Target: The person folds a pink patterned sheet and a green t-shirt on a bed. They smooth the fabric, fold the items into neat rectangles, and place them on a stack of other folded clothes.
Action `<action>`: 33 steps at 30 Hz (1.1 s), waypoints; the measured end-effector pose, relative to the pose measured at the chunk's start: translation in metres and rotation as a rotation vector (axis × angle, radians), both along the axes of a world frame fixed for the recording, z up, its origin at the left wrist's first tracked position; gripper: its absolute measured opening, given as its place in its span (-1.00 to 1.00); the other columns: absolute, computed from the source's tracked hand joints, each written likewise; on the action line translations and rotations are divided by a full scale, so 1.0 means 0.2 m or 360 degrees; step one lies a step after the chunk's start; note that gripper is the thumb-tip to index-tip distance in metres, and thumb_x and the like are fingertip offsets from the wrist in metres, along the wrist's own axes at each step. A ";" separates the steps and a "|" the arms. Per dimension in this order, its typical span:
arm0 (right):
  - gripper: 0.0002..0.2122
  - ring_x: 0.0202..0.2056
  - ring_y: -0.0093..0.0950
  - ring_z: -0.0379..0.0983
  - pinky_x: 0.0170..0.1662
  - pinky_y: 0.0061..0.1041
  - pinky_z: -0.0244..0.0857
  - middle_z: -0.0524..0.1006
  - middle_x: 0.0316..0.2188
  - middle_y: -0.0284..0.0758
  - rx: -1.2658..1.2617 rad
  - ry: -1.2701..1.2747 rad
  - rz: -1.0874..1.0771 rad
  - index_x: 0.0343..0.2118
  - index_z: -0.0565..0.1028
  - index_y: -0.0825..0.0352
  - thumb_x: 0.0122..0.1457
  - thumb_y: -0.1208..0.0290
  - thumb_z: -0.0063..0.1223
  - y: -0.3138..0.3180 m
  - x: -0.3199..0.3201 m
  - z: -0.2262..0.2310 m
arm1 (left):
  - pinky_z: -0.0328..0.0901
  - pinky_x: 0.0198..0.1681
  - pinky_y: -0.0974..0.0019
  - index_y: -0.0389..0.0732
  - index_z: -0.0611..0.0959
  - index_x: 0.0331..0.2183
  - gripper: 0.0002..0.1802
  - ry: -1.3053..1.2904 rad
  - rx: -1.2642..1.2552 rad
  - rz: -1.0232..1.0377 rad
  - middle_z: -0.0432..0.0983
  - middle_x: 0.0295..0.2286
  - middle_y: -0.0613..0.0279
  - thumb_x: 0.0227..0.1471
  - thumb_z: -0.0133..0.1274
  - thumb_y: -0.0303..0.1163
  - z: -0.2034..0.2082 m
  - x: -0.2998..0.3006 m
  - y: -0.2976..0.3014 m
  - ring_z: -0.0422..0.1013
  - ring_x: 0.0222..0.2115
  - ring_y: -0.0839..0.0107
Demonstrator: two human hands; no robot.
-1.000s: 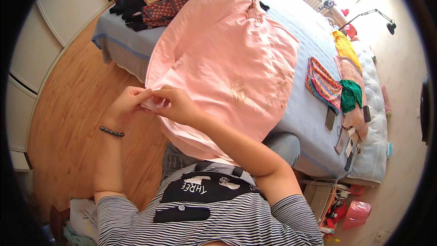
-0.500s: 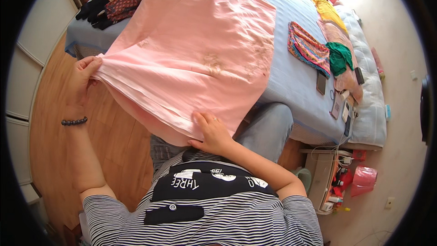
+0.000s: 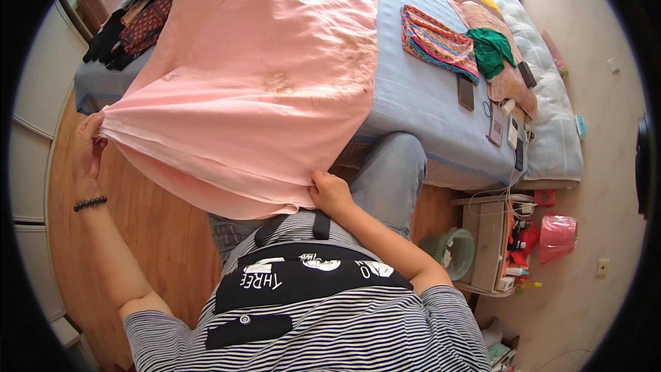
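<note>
"Where's our cloth?"
"Eleven o'clock; our left hand pinches it at nine, our right hand near six."
"Writing?"
"Lettering on our shirt, six o'clock, some perhaps too blurred."

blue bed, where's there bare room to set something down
The light-blue fabric bedspread shows bare between the large pink cloth and the folded multicoloured patterned cloth, and below that toward the blue denim-clad knee. Crowded: the right edge, with crumpled green cloth and flat rectangular devices, and the upper left, under piled dark clothes.
</note>
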State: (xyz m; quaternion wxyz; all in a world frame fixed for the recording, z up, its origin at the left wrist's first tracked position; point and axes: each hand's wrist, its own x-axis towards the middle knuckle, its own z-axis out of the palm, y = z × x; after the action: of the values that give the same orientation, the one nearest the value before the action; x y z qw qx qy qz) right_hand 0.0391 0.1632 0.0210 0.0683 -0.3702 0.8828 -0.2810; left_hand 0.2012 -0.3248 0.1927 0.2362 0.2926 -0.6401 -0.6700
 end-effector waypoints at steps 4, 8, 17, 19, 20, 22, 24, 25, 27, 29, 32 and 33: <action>-0.86 -0.45 -0.14 0.42 -0.39 -0.24 0.30 0.42 -0.58 -0.14 -0.0178 0.0008 0.0081 -0.51 0.29 0.38 -0.11 0.56 0.03 0.06 0.09 0.29 | 0.03 -0.55 0.64 -0.07 0.62 -0.38 -0.87 0.0004 -0.0023 0.0071 0.36 -0.59 0.62 0.03 0.08 -0.26 0.01 0.05 -0.06 0.17 -0.60 0.79; -0.87 -0.49 -0.16 0.42 -0.43 -0.27 0.29 0.41 -0.59 -0.12 -0.0212 -0.0103 0.0188 -0.49 0.29 0.36 -0.10 0.59 0.01 0.21 0.14 0.29 | 0.05 -0.50 0.63 -0.07 0.62 -0.38 -0.87 -0.0035 -0.0094 0.0063 0.38 -0.55 0.62 0.03 0.08 -0.26 0.05 0.01 -0.05 0.18 -0.56 0.79; -0.90 -0.49 -0.31 0.36 -0.44 -0.45 0.26 0.37 -0.52 -0.20 -0.0537 -0.0492 0.0371 -0.50 0.36 0.34 -0.11 0.60 0.01 0.10 0.13 0.37 | 0.14 -0.45 0.61 -0.14 0.62 -0.29 -0.79 0.0109 -0.0069 0.0055 0.47 -0.47 0.52 0.04 0.07 -0.26 0.21 -0.11 -0.08 0.28 -0.50 0.74; -0.86 -0.41 -0.23 0.37 -0.38 -0.37 0.26 0.36 -0.47 -0.18 -0.0513 -0.0348 0.0464 -0.49 0.35 0.34 -0.12 0.51 0.08 0.02 0.11 0.40 | 0.17 -0.47 0.59 -0.17 0.62 -0.28 -0.78 0.0182 -0.0084 -0.0032 0.49 -0.46 0.49 0.04 0.08 -0.28 0.21 -0.11 -0.18 0.31 -0.50 0.72; -0.82 -0.38 -0.19 0.38 -0.35 -0.33 0.26 0.36 -0.45 -0.17 -0.0496 -0.0263 0.0499 -0.48 0.35 0.33 -0.13 0.46 0.11 -0.02 0.10 0.41 | 0.17 -0.47 0.59 -0.17 0.62 -0.30 -0.79 0.0197 -0.0086 -0.0019 0.49 -0.47 0.49 0.04 0.08 -0.28 0.24 -0.14 -0.13 0.31 -0.51 0.72; -0.75 -0.34 -0.18 0.37 -0.32 -0.31 0.27 0.36 -0.43 -0.16 -0.0281 -0.0252 0.0434 -0.44 0.34 0.35 -0.13 0.38 0.16 -0.10 0.13 0.38 | 0.17 -0.48 0.59 -0.16 0.63 -0.35 -0.83 0.0164 -0.0110 -0.0061 0.47 -0.50 0.51 0.03 0.09 -0.29 0.31 -0.18 -0.08 0.30 -0.53 0.72; -0.59 -0.32 -0.18 0.38 -0.29 -0.28 0.27 0.36 -0.40 -0.15 -0.0133 -0.0221 0.0396 -0.31 0.30 0.37 -0.14 0.26 0.22 -0.18 0.16 0.37 | 0.15 -0.48 0.59 -0.15 0.63 -0.37 -0.84 0.0192 -0.0099 -0.0047 0.45 -0.52 0.52 0.02 0.10 -0.28 0.33 -0.20 -0.07 0.29 -0.53 0.72; -0.58 -0.33 -0.17 0.37 -0.27 -0.27 0.26 0.37 -0.39 -0.14 -0.0150 -0.0108 0.0384 -0.30 0.29 0.37 -0.14 0.25 0.23 -0.22 0.18 0.36 | 0.15 -0.48 0.59 -0.14 0.63 -0.38 -0.85 0.0201 -0.0092 -0.0041 0.44 -0.52 0.53 0.02 0.10 -0.28 0.33 -0.21 -0.07 0.28 -0.53 0.72; -0.55 -0.34 -0.15 0.36 -0.24 -0.25 0.24 0.37 -0.37 -0.13 -0.0185 0.0121 0.0350 -0.27 0.28 0.36 -0.15 0.25 0.25 -0.26 0.22 0.35 | 0.13 -0.48 0.59 -0.14 0.63 -0.38 -0.85 0.0203 -0.0113 -0.0011 0.43 -0.53 0.54 0.00 0.12 -0.28 0.34 -0.22 -0.06 0.27 -0.53 0.72; -0.54 -0.32 -0.12 0.36 -0.22 -0.22 0.21 0.37 -0.37 -0.11 -0.0108 0.0075 0.0266 -0.24 0.26 0.37 -0.16 0.32 0.23 -0.26 0.20 0.31 | 0.13 -0.47 0.59 -0.14 0.63 -0.38 -0.85 0.0200 -0.0111 0.0004 0.44 -0.52 0.53 0.00 0.12 -0.29 0.33 -0.22 -0.09 0.27 -0.53 0.72; -0.61 -0.31 -0.09 0.34 -0.25 -0.21 0.24 0.37 -0.36 -0.11 0.0010 0.0008 -0.0016 -0.23 0.26 0.34 -0.15 0.49 0.15 -0.18 0.15 0.20 | 0.15 -0.45 0.58 -0.15 0.64 -0.35 -0.83 0.0238 -0.0108 0.0051 0.47 -0.49 0.50 0.00 0.12 -0.30 0.34 -0.21 -0.13 0.29 -0.50 0.70; -0.63 -0.32 -0.08 0.35 -0.25 -0.21 0.25 0.38 -0.36 -0.12 -0.0072 0.0030 -0.0054 -0.24 0.28 0.33 -0.16 0.52 0.14 -0.14 0.13 0.17 | 0.17 -0.43 0.58 -0.16 0.64 -0.34 -0.83 0.0232 -0.0125 0.0055 0.48 -0.48 0.48 0.00 0.12 -0.30 0.37 -0.18 -0.14 0.30 -0.49 0.69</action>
State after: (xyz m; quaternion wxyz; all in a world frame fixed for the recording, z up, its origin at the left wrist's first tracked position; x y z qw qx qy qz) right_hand 0.0644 0.1344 0.0547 0.0467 -0.3594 0.8829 -0.2986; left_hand 0.1651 -0.3526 0.2659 0.3050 0.2446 -0.6418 -0.6597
